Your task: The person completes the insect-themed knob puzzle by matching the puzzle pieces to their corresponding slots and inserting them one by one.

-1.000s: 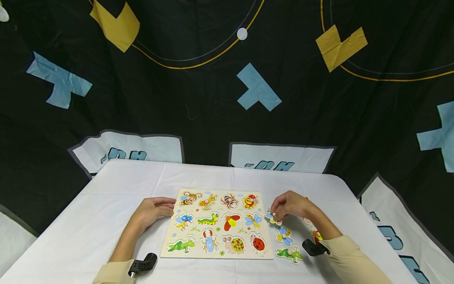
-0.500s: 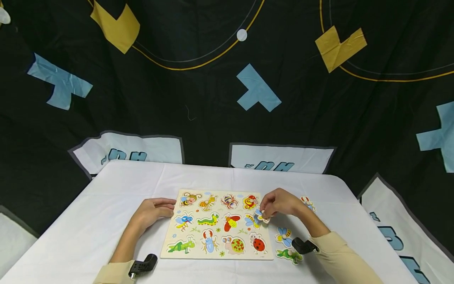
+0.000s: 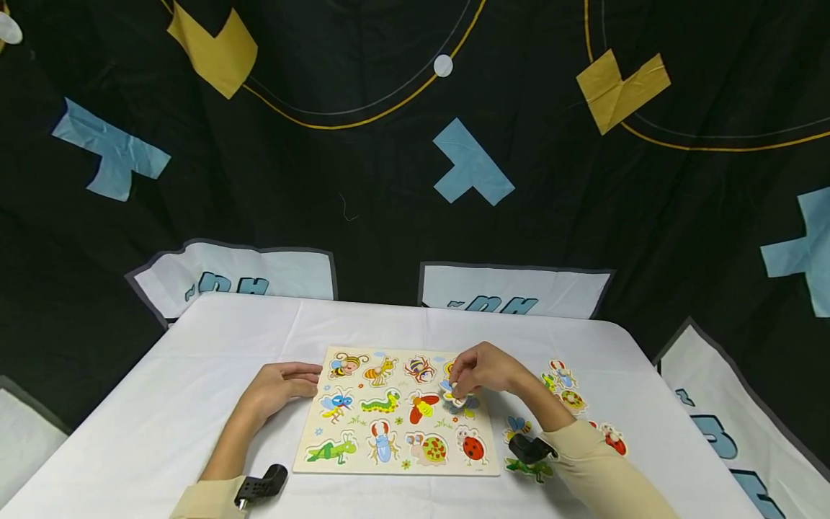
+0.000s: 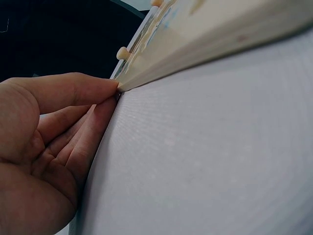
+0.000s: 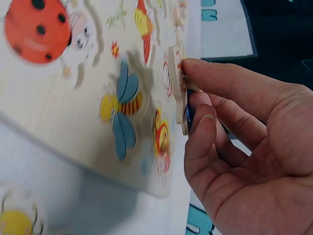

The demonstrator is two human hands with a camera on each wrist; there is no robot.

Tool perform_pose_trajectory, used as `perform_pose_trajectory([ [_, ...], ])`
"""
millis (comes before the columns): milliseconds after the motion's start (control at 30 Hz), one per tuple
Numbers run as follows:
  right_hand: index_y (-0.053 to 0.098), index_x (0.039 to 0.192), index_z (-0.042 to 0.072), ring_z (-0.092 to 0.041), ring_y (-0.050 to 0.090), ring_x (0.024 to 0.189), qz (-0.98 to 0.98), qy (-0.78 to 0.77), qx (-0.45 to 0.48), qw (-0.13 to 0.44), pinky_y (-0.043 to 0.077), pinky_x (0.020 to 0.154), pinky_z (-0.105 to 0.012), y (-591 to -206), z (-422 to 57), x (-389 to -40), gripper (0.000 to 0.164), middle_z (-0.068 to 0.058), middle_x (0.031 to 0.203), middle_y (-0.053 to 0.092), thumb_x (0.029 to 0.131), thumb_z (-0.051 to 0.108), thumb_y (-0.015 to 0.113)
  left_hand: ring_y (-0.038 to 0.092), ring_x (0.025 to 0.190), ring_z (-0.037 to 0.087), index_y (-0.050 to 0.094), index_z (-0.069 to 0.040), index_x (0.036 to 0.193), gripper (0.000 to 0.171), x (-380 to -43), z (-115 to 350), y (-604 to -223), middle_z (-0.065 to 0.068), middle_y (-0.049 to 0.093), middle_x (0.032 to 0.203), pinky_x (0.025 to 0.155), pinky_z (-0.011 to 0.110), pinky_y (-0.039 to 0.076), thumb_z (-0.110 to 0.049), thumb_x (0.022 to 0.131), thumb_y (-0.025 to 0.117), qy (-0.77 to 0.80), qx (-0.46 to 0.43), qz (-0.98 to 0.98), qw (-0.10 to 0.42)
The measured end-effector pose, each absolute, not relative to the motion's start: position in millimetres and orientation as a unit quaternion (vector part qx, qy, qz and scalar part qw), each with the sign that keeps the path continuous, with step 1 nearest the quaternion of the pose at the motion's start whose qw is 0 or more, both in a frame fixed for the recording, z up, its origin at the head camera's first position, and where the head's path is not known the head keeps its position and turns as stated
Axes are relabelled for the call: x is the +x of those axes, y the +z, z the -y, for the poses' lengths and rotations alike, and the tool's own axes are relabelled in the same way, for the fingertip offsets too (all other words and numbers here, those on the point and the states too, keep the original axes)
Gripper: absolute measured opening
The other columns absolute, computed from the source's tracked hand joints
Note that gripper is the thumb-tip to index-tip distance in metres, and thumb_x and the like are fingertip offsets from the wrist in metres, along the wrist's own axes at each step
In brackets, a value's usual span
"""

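Observation:
My right hand (image 3: 489, 371) pinches a small wooden puzzle piece (image 5: 177, 83) between thumb and fingers. In the right wrist view this piece is tilted nearly edge-on, so most of its picture is hidden. It hangs over the right part of the insect puzzle board (image 3: 357, 466), close to a blue-winged bee picture (image 5: 122, 105). My left hand (image 3: 275, 393) lies on the table at the board's left side. Its fingertips touch the board's edge, with the fingers loosely extended, as the left wrist view shows.
Right of the board lie several loose pieces: a blue-winged bee (image 3: 517, 427), a green grasshopper (image 3: 530, 468), a beetle (image 3: 563, 373), a snail (image 3: 573, 401) and a ladybug (image 3: 612, 438). A white cloth (image 3: 227, 339) covers the table; a black curtain (image 3: 376, 238) hangs behind.
My right hand has lifted the puzzle piece from beside the board and carried it left, over the board's right part. The left hand and the board have stayed put.

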State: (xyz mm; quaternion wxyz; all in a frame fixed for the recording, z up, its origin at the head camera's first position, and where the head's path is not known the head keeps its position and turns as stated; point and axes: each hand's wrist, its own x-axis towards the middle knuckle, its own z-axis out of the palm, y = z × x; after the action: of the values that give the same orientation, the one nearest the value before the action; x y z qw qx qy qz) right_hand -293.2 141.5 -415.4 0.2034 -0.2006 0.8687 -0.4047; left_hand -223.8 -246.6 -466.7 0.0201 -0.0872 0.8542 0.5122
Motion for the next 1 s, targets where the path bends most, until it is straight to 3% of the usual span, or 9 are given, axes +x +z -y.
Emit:
perform_pose_trajectory([
  [267,0.075,0.083,0.004,-0.016,0.05,0.059,-0.855,-0.424,-0.218,0.206,0.045,0.061,-0.034,-413.7,-121.0,-293.7,0.016,0.002,0.062,0.063,0.073,0.007,0.086,0.066,0.11,0.021,0.072,-0.008,0.126,0.046,-225.6,244.8,-466.0,0.006,0.077,0.11,0.1,0.044,0.043,-0.017,0.081,0.08,0.505,-0.082,-0.859,0.019],
  [700,0.076,0.082,0.009,-0.012,0.054,0.061,-0.859,-0.422,-0.215,0.194,0.042,0.058,-0.025,-418.5,-85.9,-290.7,0.015,0.002,0.065,0.066,0.073,0.011,0.088,0.066,0.109,0.02,0.072,-0.007,0.126,0.048,-223.5,246.9,-465.3,0.007,0.077,0.11,0.1,0.043,0.042,-0.017,0.08,0.081,0.507,-0.081,-0.858,0.02],
  [1000,0.076,0.08,0.008,-0.013,0.053,0.058,-0.847,-0.439,-0.23,0.192,0.043,0.055,-0.025,-418.5,-62.6,-284.0,0.013,0.002,0.064,0.067,0.074,0.009,0.087,0.069,0.098,0.013,0.071,-0.004,0.125,0.049,-223.1,247.1,-465.4,0.008,0.078,0.106,0.091,0.03,0.045,-0.013,0.078,0.082,0.518,-0.075,-0.852,0.019],
])
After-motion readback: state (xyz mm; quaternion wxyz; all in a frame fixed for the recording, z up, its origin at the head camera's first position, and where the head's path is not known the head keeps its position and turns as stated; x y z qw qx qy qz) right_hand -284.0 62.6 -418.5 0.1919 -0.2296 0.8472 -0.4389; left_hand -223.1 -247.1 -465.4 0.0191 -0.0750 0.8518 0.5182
